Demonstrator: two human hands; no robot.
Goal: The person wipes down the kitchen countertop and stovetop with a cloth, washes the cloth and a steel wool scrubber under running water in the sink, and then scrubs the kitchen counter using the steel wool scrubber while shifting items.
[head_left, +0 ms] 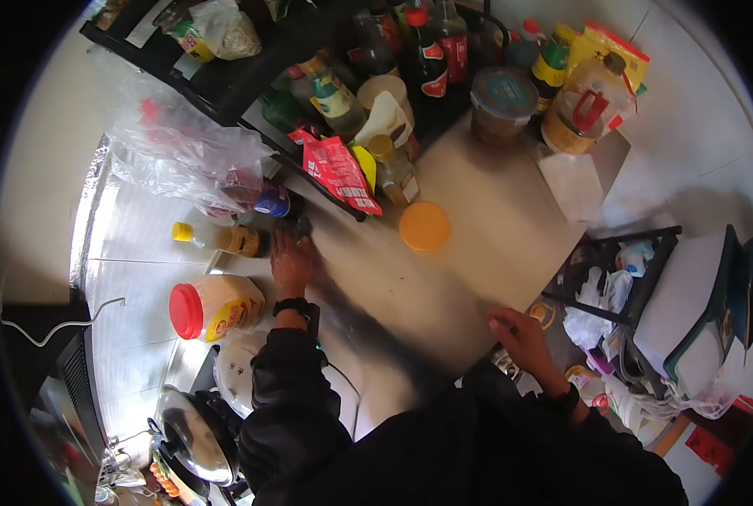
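My left hand point(292, 266) reaches forward over the left part of the counter point(385, 287), fingers stretched out and lying flat. A small dark thing point(302, 226) is at its fingertips; I cannot make out what it is. Close to its left lies or leans a bottle with a yellow cap point(240, 242). My right hand point(521, 339) is at the counter's right edge, fingers loosely bent and apart, nothing in them. Between and beyond the hands an orange round lid point(424, 226) shows on the counter, beside a glass jar point(395, 173).
A black rack point(224, 93) with bottles and a red packet point(338, 173) borders the counter's far left. A lidded tub point(504, 94) and an oil jug point(580, 114) stand at the back. A red-lidded jar point(216, 308) and a pan lid point(195, 434) are at left.
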